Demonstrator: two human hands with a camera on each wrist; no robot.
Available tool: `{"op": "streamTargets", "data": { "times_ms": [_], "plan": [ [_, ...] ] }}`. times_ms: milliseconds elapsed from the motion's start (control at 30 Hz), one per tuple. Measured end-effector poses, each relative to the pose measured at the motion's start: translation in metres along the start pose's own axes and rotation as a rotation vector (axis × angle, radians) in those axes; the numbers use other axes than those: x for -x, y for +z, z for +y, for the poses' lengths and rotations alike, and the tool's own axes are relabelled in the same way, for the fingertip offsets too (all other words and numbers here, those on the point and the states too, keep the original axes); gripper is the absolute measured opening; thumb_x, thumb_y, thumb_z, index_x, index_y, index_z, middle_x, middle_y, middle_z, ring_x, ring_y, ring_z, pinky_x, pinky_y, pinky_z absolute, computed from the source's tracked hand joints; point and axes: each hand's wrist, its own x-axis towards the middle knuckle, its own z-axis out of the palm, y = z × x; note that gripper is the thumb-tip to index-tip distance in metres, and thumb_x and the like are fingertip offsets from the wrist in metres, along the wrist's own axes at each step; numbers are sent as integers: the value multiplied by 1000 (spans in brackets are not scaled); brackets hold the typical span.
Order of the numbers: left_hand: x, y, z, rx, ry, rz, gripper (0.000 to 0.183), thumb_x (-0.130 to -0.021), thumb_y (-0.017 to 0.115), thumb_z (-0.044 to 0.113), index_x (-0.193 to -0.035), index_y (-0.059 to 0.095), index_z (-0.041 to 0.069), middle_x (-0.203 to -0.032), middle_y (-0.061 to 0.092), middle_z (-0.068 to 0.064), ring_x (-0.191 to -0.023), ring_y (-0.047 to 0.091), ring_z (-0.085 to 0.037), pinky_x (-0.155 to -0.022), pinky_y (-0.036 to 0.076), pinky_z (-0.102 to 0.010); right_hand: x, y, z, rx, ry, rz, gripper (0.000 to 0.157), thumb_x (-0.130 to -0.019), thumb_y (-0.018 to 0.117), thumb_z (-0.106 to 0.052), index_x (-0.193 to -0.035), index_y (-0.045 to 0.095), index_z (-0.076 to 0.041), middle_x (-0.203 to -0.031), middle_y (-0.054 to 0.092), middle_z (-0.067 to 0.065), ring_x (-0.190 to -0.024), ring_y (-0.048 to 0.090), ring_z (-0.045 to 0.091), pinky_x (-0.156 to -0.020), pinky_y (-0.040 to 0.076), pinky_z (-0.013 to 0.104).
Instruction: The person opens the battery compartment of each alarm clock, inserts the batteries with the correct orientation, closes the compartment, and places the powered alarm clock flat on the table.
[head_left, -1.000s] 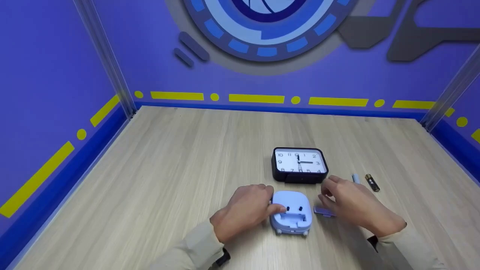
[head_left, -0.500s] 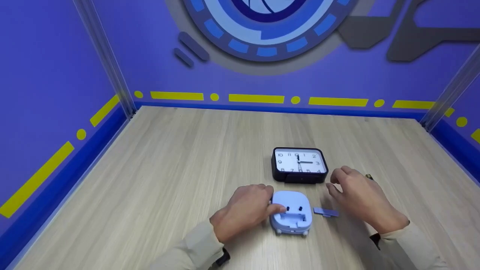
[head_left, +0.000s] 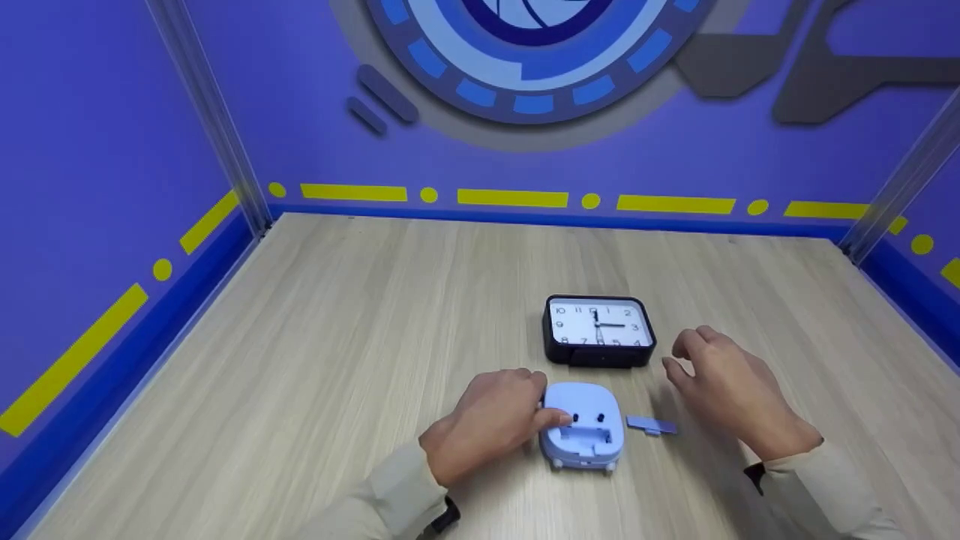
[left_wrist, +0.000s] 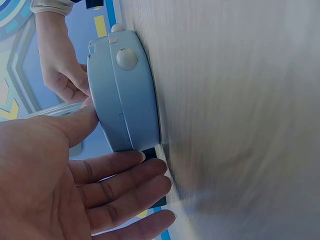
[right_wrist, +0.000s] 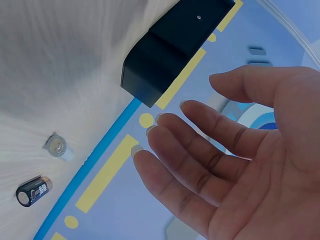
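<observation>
A light blue alarm clock [head_left: 581,401] lies face down on the table, its back showing two black knobs and an uncovered battery compartment. My left hand [head_left: 495,420] holds it at the left side, thumb on its back. In the left wrist view the forefinger touches the clock's rim while the other fingers extend past it. My right hand [head_left: 731,386] hovers right of the black clock [head_left: 600,330], fingers loosely bent around nothing. A purple-blue battery cover [head_left: 651,425] lies just right of the blue clock. Below my right hand, the right wrist view shows a black battery [right_wrist: 34,191] and a pale battery [right_wrist: 59,146].
The black rectangular clock lies face up behind the blue one. The pale wooden table [head_left: 360,337] is bounded by a blue back wall [head_left: 300,127] and side walls. In the head view the right hand hides both batteries.
My right hand has moved away from the battery cover, rightward and slightly back, and now covers the batteries in the head view. The left hand and blue clock stay put.
</observation>
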Motion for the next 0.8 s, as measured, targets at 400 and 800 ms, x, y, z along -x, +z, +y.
{"op": "streamTargets", "data": {
  "times_ms": [400, 800],
  "plan": [
    [-2, 3, -2, -13, -1, -9, 44, -100, 69, 54, -98, 68, 10, -75, 56, 4, -67, 49, -10, -61, 46, -31, -2, 1, 11, -21, 42, 34, 17, -97, 72, -12, -101, 67, 3, -94, 65, 16, -78, 63, 30, -69, 53, 55],
    [-2, 2, -2, -8, -7, -18, 44, -101, 69, 54, -98, 68, 10, -77, 57, 4, -68, 50, -10, -63, 47, -31, -2, 4, 21, -22, 62, 57, 18, -96, 72, -12, -100, 66, 5, -91, 64, 17, -74, 61, 29, -65, 53, 54]
  ]
}}
